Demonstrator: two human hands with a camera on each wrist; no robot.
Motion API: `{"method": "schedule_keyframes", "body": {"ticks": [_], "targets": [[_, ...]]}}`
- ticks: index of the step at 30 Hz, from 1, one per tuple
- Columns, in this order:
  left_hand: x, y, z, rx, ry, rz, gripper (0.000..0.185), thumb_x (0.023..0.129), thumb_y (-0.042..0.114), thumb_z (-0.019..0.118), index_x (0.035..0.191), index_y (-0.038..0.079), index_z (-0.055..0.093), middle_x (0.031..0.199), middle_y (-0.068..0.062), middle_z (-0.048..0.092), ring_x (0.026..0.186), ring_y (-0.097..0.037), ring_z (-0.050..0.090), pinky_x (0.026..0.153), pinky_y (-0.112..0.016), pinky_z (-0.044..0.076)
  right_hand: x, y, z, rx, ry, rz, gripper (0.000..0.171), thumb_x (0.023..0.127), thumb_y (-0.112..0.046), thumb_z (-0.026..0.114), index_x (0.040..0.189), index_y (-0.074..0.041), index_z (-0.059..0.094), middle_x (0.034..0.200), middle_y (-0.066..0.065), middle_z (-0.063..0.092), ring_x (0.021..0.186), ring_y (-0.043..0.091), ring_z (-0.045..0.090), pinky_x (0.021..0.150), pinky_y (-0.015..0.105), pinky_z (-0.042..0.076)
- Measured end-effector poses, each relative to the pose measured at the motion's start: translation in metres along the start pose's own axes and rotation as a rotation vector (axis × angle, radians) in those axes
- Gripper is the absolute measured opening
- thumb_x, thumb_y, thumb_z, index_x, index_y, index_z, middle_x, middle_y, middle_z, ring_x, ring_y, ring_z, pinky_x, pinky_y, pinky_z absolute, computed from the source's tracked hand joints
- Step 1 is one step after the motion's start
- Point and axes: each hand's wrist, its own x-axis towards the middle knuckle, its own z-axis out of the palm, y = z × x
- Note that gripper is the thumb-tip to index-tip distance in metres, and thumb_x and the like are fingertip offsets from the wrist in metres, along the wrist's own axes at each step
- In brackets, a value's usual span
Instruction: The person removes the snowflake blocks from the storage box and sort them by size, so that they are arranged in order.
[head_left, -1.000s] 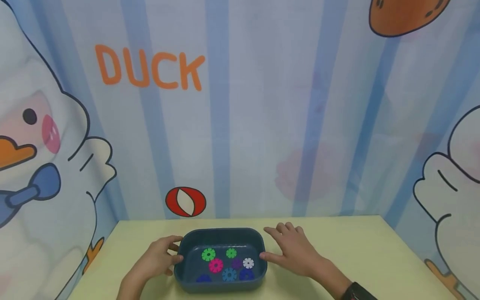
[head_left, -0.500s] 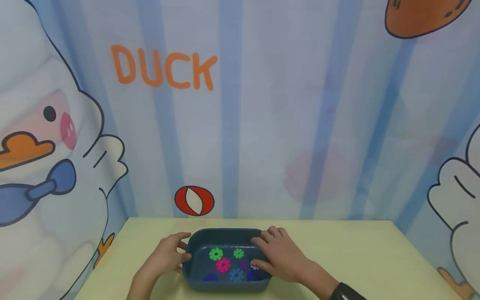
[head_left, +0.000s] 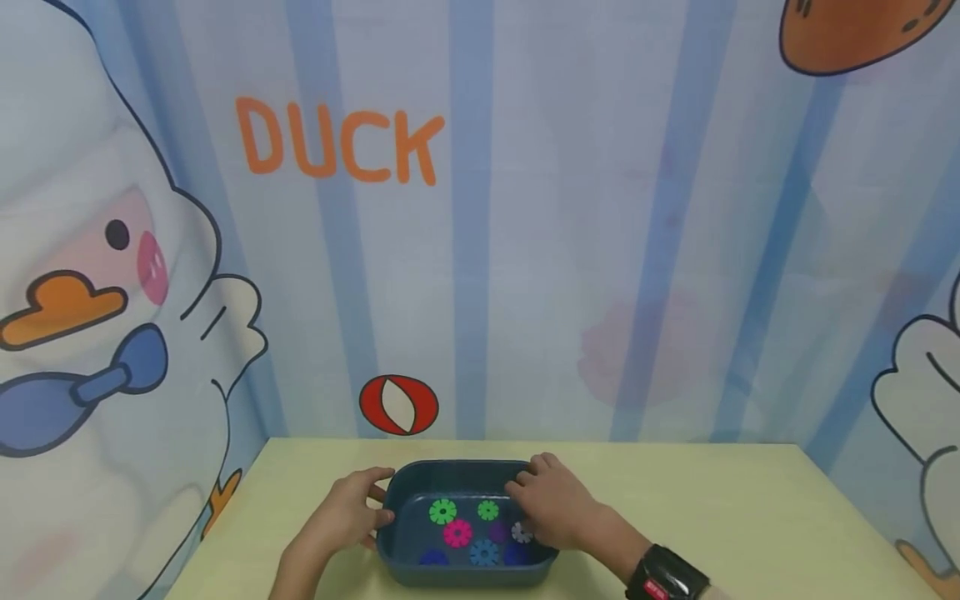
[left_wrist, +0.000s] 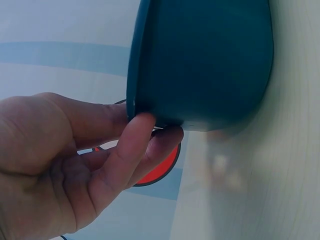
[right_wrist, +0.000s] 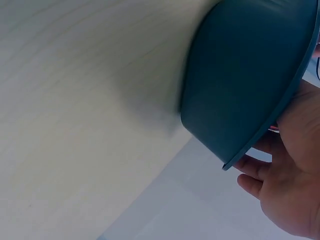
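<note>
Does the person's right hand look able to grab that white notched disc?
Most likely yes: the right hand reaches over the rim of the open blue tub, close to the white notched disc, and no other piece seems to lie on top of it.

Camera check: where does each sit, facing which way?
Head: on the head, facing forward and down at dark teal, rounded rectangular, plastic-looking tub; left hand, right hand show.
Left wrist: on that wrist, facing the tub's side; left hand shows.
Right wrist: on that wrist, facing the tub's side; right hand shows.
Wrist views share tub's outside, pale wood-grained tabletop.
</note>
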Motion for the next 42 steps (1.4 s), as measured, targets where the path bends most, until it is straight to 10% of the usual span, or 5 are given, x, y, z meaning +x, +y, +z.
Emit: {"method": "schedule_keyframes", "body": {"ticks": [27,42], "targets": [[-0.001,-0.005,0.005,-0.015,0.007,-0.007,0.061,0.085,-0.001,0.070,0.141,0.000,0.047,0.118,-0.023,0.062,0.066,-0.019,0.066,0.054,-0.033,0.058,0.016,-0.020,0.010,-0.051,-0.059,0.040,0.020,0.076,-0.030,0.081,0.091,-0.026,0.069,0.078,-0.009,0.064,0.073,0.013,0.052,0.076,0.042,0.037],[-0.001,-0.001,0.005,-0.018,0.019,0.017,0.058,0.085,-0.004,0.069,0.139,0.004,0.050,0.118,-0.022,0.063,0.064,-0.020,0.066,0.051,-0.034,0.057,-0.014,0.015,-0.022,0.555,0.056,0.139,0.005,0.098,-0.021,0.060,0.099,-0.020,0.055,0.074,-0.014,0.058,0.065,0.003,0.049,0.074,0.038,0.028]]}}
